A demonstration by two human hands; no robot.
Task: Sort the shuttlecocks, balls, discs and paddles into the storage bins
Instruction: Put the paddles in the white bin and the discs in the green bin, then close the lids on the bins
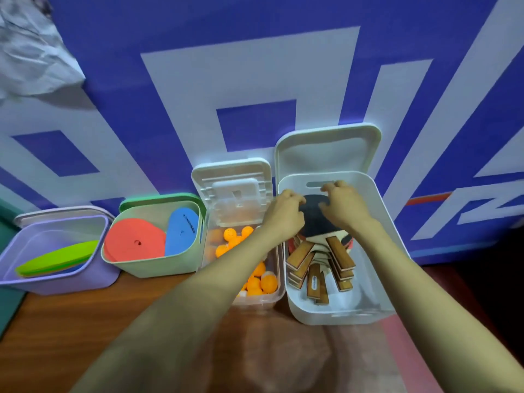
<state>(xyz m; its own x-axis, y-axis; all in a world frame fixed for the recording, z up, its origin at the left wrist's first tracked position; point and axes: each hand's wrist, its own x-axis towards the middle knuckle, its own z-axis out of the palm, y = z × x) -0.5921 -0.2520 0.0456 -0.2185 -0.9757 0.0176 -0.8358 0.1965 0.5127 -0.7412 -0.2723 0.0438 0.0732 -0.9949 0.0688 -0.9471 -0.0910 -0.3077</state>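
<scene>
Behind the desk [85, 321], a blue and white banner [255, 66] across the whole back. Along the desk's far edge, four open bins side by side. Furthest right on that edge, the white bin [382, 279], the largest, its white lid [329, 148] propped upright between it and the banner. At the left end, the purple bin [56, 282]; just right of it, touching, the green bin [158, 268]; then the clear bin [269, 300], pressed against the white bin, its clear lid [232, 188] standing up at the back. Inside the white bin, stacked paddles [340, 253], wooden handles fanned toward the near wall, blades toward the far wall. On top of the stack, the top paddle [314, 225], black face up. Leaning in the green bin, a red disc [133, 239] and a blue disc [181, 231]. Slanted in the purple bin, a lime disc [56, 258]. Both arms reaching into the white bin: left hand [285, 214] curled round the left rim of the top paddle's blade, right hand [343, 205] curled over its far right rim. Heaped in the clear bin, orange balls [261, 282].
</scene>
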